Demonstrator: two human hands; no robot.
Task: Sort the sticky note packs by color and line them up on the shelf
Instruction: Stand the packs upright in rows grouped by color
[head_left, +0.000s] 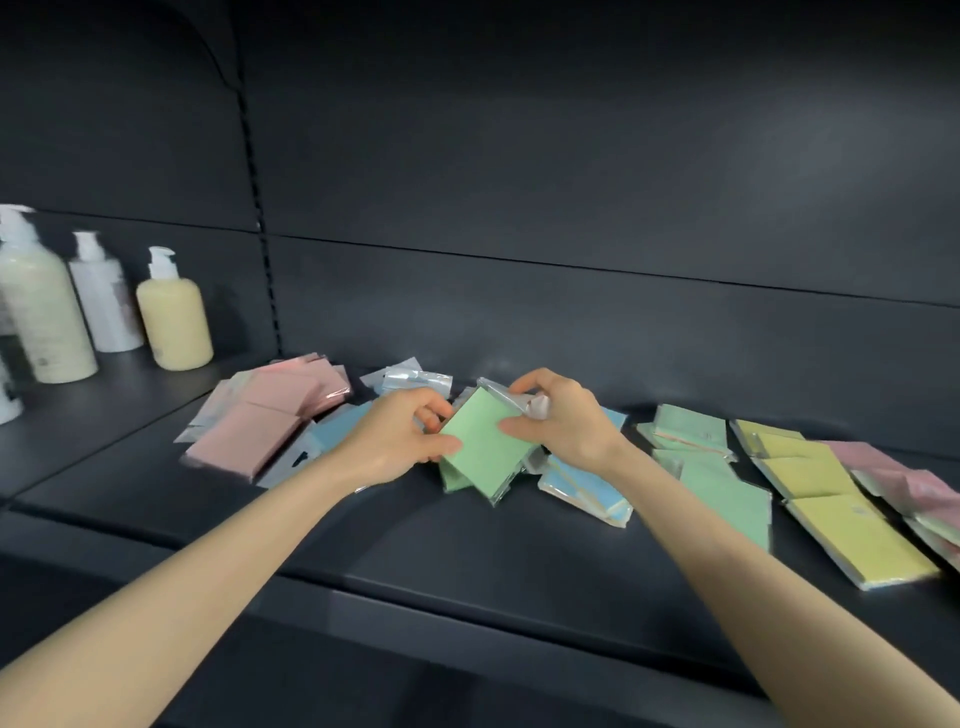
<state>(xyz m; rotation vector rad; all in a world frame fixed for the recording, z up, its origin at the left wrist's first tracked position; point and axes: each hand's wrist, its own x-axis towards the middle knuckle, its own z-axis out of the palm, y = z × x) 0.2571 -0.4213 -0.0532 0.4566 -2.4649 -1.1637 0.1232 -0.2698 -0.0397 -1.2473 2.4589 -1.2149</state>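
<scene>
Both hands hold a green sticky note pack (480, 449) tilted above the dark shelf (415, 540). My left hand (400, 439) grips its left edge, thumb on the front. My right hand (558, 415) pinches its clear wrapper flap at the top right. A second green pack lies just under it. Pink packs (260, 421) are piled to the left, blue packs (582, 486) lie beneath and right of my hands. More green packs (717, 478), yellow packs (831, 499) and pink packs (904, 478) spread along the right.
Three pump bottles (174, 317) stand at the far left of the shelf. A clear-wrapped pack (410, 382) lies behind my left hand near the dark back panel. The shelf's front edge runs across below my forearms.
</scene>
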